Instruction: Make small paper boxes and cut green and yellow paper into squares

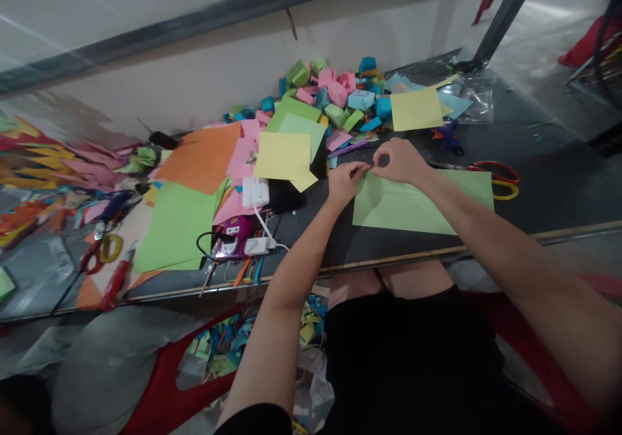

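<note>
A light green sheet of paper lies on the dark table in front of me, with a faint crease across its upper part. My left hand is closed in a pinch at the sheet's upper left corner. Close beside it, my right hand pinches the sheet's far edge with thumb and forefinger curled into a ring. The fingertips of both hands nearly meet, and they cover the paper just there. Scissors with red and yellow handles lie by the sheet's right end, their blades partly hidden.
Folded paper pieces are heaped at the back. Yellow sheets, an orange sheet and green sheets lie leftward. A purple power socket with cables sits near the front edge. Another person's grey-clothed back is at lower left.
</note>
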Demonstrator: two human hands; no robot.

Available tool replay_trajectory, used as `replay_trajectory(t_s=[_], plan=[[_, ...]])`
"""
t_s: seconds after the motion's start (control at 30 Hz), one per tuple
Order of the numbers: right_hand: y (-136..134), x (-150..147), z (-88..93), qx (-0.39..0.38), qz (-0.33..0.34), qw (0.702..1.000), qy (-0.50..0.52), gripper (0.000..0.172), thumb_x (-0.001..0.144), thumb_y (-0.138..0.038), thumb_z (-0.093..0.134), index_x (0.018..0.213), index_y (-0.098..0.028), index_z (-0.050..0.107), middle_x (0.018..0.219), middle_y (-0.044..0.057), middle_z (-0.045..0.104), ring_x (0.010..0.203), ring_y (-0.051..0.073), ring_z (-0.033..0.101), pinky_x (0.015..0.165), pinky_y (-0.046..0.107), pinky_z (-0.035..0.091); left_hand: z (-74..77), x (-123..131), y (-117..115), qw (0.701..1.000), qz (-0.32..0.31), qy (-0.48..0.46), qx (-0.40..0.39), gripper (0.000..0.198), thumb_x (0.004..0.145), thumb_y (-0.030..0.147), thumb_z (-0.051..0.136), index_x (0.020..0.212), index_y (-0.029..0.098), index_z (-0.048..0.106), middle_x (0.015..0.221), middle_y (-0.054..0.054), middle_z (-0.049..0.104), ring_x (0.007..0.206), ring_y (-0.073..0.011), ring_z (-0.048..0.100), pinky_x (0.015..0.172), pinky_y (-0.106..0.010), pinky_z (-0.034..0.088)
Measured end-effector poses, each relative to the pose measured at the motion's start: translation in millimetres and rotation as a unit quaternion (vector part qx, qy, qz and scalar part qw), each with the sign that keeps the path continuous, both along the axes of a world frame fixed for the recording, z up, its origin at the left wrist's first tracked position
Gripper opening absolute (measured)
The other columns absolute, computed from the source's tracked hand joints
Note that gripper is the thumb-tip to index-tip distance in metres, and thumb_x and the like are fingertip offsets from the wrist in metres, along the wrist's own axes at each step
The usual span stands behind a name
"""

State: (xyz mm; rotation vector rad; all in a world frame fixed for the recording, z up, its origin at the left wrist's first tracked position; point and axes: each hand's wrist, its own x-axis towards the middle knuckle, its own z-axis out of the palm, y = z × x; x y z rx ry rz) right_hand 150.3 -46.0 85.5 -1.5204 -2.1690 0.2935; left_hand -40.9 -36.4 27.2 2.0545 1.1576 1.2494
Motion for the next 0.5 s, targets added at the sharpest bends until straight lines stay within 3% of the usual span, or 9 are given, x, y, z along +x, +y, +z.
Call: replay_trajectory(t_s=[0.23, 0.5], plan=[[-3, 28, 1.6, -0.025, -0.031, 0.998, -0.049, 0.011, 0.074, -0.034, 0.069, 0.070, -0.024, 0.072, 0.092, 0.008, 0.077, 0.097, 0.031, 0.067, 0.092, 0.044, 0.048, 1.4, -2, 0, 1.000, 0.014, -0.001, 0.018, 0.015, 0.096, 0.026, 0.072, 0.086, 0.024, 0.082, 0.090, -0.002, 0.083, 0.081, -0.0169, 0.075, 0.077, -0.028, 0.055], [-6, 73, 11.9, -0.056, -0.061, 0.991, -0.104, 0.019, 0.076, -0.042, 0.070, 0.070, -0.025, 0.074, 0.087, 0.009, 0.077, 0.088, 0.031, 0.069, 0.086, 0.045, 0.049, 8.4, -12, 4, 0.998, 0.061, -0.016, 0.011, 0.014, 0.095, 0.028, 0.072, 0.086, 0.025, 0.083, 0.086, 0.000, 0.082, 0.075, -0.0159, 0.071, 0.075, -0.029, 0.054]])
